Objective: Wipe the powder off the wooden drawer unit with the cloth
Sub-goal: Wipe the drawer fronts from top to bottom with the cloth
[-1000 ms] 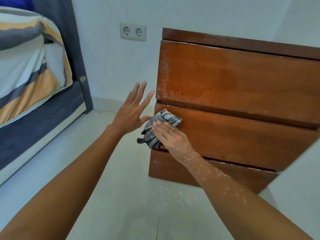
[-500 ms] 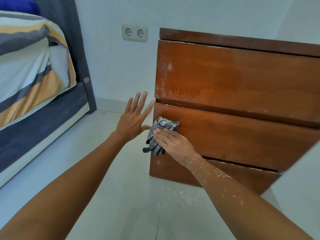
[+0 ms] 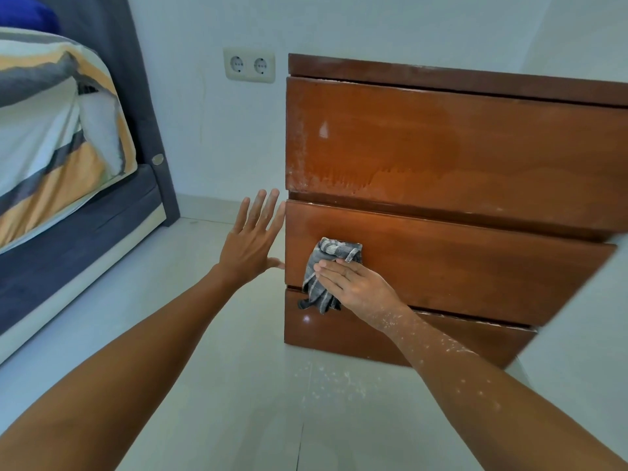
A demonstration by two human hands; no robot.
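Low on the wooden drawer unit (image 3: 441, 171), the right hand (image 3: 360, 287) presses the cloth (image 3: 326, 266) flat against the front of the middle drawer (image 3: 458, 263), near that drawer's left edge. Its fingers (image 3: 334, 268) lie straight and close together across the middle of the crumpled grey striped cloth, pointing left. A bunched fold of cloth stands clear above the fingertips, and a loose tail hangs below the hand, crossing the gap onto the bottom drawer (image 3: 339, 331). White powder (image 3: 441, 345) speckles the right wrist and forearm.

The left hand (image 3: 251, 239) holds nothing; its fingers are straight and slightly fanned, pointing up. It sits just beside the unit's left front corner, with the fingertips level with the gap between the top drawer (image 3: 441, 147) and the middle one. Whether it touches the wood I cannot tell.

A pale haze of powder clings along the left edge and lower part of the top drawer, ending in a ragged line above a cleaner band. To the right of the cloth the middle drawer front runs on bare and wide. Left of the unit lies open pale floor (image 3: 163, 300), with a bed (image 3: 68, 147) well apart at the far left and a double wall socket (image 3: 248, 65) above. More powder is scattered on the floor just in front of the unit's base.
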